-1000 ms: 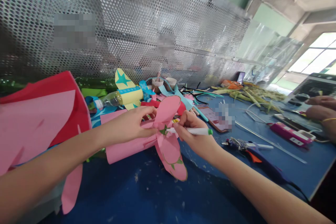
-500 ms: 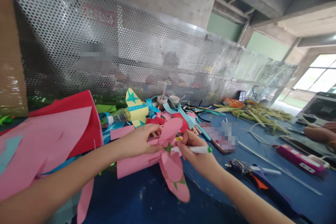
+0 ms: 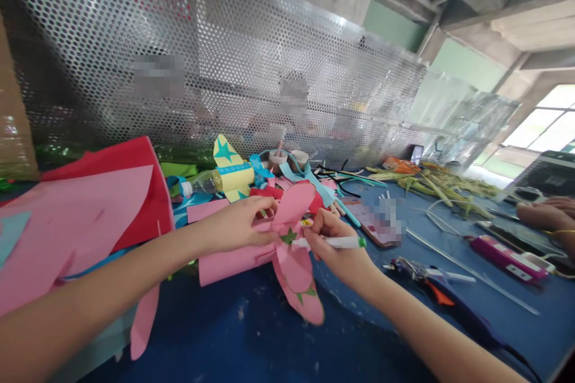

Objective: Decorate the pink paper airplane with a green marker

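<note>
Nowhere can any writing be read: the patches on the perforated metal screen [image 3: 278,66] and on the phone [image 3: 375,221] are blurred. Near the middle of the blue desk [image 3: 251,335], a pink paper craft [image 3: 287,245] bearing green stars is pinched by the left hand [image 3: 238,224], fingers closed on its rolled body. A white marker with a green cap [image 3: 335,242] is gripped in the closed right hand [image 3: 335,245], its tip set against a green star. Bare desk is seen only in front of the craft. Behind it, room is taken by paper scraps and a yellow bottle plane [image 3: 229,176]; to the left lie pink and red sheets [image 3: 90,203]. A glue gun [image 3: 431,281] is seen to the right, another person's hand [image 3: 541,212] well apart.
</note>
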Demonstrator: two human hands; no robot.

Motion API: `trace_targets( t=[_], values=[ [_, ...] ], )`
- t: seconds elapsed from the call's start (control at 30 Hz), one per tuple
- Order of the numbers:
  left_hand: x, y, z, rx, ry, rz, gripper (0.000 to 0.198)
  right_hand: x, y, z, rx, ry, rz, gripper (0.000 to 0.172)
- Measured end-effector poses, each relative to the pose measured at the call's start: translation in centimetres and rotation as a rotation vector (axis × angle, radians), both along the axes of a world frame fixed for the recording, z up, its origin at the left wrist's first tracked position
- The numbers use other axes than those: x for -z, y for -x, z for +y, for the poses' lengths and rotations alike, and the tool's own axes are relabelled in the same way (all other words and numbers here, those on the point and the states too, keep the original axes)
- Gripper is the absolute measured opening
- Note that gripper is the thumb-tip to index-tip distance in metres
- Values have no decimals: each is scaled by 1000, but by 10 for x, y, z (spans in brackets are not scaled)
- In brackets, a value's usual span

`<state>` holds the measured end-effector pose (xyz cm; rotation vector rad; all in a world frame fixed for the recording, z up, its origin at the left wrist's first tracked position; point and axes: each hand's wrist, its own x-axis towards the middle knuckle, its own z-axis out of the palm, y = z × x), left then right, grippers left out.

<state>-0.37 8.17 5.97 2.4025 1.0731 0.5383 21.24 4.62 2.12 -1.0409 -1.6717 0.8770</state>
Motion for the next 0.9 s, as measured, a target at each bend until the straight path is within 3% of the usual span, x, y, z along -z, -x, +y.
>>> trace_targets(
  t=[0.57, 0.9],
  values=[
    [-1, -1, 1, 9, -7, 12, 36, -1, -2, -5, 24, -73, -62, 26],
    [-4, -2, 0, -17, 19, 27, 33, 2, -4, -2, 14, -28, 8, 26]
  ],
)
